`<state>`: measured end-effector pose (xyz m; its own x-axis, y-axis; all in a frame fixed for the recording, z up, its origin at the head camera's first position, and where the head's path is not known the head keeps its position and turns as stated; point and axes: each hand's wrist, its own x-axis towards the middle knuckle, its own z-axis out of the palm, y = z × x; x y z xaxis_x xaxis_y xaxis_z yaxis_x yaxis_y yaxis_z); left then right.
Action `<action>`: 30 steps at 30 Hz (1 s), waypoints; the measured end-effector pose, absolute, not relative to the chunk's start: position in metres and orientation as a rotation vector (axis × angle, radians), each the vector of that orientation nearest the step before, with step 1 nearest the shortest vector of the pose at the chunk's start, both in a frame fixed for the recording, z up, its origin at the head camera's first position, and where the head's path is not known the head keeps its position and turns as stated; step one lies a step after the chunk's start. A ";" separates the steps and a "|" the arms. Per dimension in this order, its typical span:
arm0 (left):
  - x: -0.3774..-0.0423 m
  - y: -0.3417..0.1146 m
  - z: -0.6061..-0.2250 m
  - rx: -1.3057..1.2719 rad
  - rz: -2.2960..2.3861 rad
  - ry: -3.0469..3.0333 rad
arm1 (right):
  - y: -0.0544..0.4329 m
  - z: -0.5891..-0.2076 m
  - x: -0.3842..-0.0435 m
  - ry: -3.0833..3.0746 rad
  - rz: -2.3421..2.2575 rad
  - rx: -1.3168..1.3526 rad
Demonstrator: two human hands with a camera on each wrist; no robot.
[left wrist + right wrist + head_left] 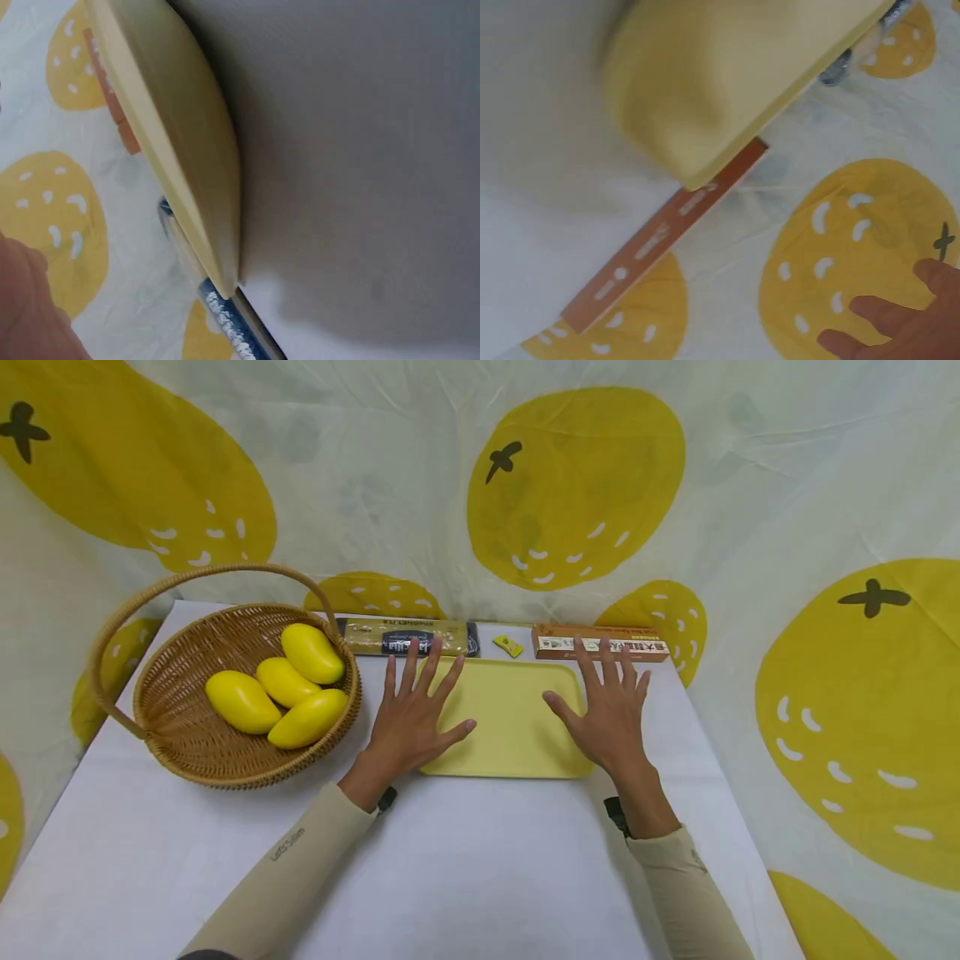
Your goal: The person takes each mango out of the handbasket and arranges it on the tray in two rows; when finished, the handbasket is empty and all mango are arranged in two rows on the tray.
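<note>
A pale yellow rectangular tray [510,718] lies on the white table, between my two hands in the head view. Over its left edge is my left hand [408,722], fingers spread and holding nothing. My right hand [611,722] is spread the same way over the tray's right edge, also holding nothing. Both wrist views show the tray [187,150] from low at its side. Part of the right hand's fingers [885,319] shows at the lower right of the right wrist view. Whether either palm touches the tray cannot be told.
At the left stands a wicker basket [180,718] with a tall handle, holding several yellow mangoes [242,702]. Behind the tray lie a pack of spaghetti [367,637], a small yellow wrapped packet [507,646] and a long brown box [551,643]. A fruit-print cloth [405,468] hangs behind.
</note>
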<state>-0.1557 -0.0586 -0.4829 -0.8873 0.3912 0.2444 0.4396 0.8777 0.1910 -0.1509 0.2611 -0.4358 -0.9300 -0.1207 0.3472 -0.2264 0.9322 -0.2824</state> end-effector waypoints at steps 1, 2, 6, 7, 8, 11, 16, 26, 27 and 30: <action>-0.154 -0.058 -0.482 -0.639 -0.375 -2.837 | 0.256 -0.433 -0.151 -2.733 0.501 0.284; -0.153 -0.058 -0.481 -0.641 -0.390 -2.816 | 0.251 -0.431 -0.151 -2.696 0.547 0.318; -0.140 -0.059 -0.468 -0.624 -0.478 -2.689 | 0.229 -0.422 -0.149 -2.536 0.715 0.480; -0.136 -0.060 -0.464 -0.611 -0.503 -2.641 | 0.224 -0.421 -0.149 -2.500 0.745 0.520; -0.130 -0.060 -0.459 -0.596 -0.532 -2.593 | 0.218 -0.419 -0.148 -2.466 0.776 0.555; -0.113 -0.065 -0.443 -0.534 -0.638 -2.439 | 0.200 -0.412 -0.145 -2.379 0.865 0.635; -0.088 -0.078 -0.420 -0.425 -0.848 -2.184 | 0.170 -0.402 -0.142 -2.286 0.950 0.715; -0.058 -0.129 -0.400 -0.095 -0.914 -1.845 | 0.120 -0.398 -0.143 -2.141 1.063 0.930; -0.056 -0.135 -0.399 -0.055 -0.907 -1.818 | 0.116 -0.398 -0.144 -2.130 1.069 0.953; -0.048 -0.152 -0.397 0.067 -0.889 -1.749 | 0.102 -0.396 -0.144 -2.110 1.079 1.009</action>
<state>-0.0480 -0.1520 -0.3974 -0.3810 -0.4601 0.8019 0.3767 0.7149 0.5891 -0.1445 0.1023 -0.3964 -0.5614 -0.3671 0.7417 -0.8162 0.3937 -0.4229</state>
